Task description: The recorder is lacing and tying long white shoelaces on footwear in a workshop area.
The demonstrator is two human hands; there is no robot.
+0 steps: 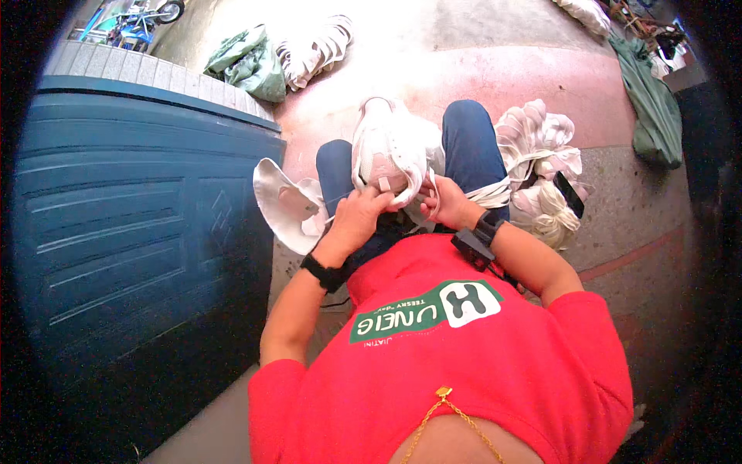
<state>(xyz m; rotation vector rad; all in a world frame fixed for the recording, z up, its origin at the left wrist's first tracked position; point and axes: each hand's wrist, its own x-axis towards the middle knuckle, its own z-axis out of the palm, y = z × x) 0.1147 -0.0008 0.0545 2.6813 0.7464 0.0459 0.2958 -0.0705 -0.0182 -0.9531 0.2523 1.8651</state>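
Note:
A white and pinkish shoe upper (398, 135) rests between my knees, its opening turned toward me. My left hand (362, 219) is closed on the near left edge of it, by a small pale tab. At the near right edge, my right hand (450, 204) pinches a white shoelace (434, 189) that loops up beside the upper. Its fingertips are partly hidden. Another white shoe upper (290, 205) stands left of my left knee. A strand of white laces (488, 193) lies across my right thigh.
More pale shoe uppers (533, 127) are heaped at my right, with a cream bundle of laces (555, 220) and a dark phone (570, 195). A blue metal door (139, 224) stands close on my left. Farther off lie green sacks (251, 66) and stacked uppers (317, 52).

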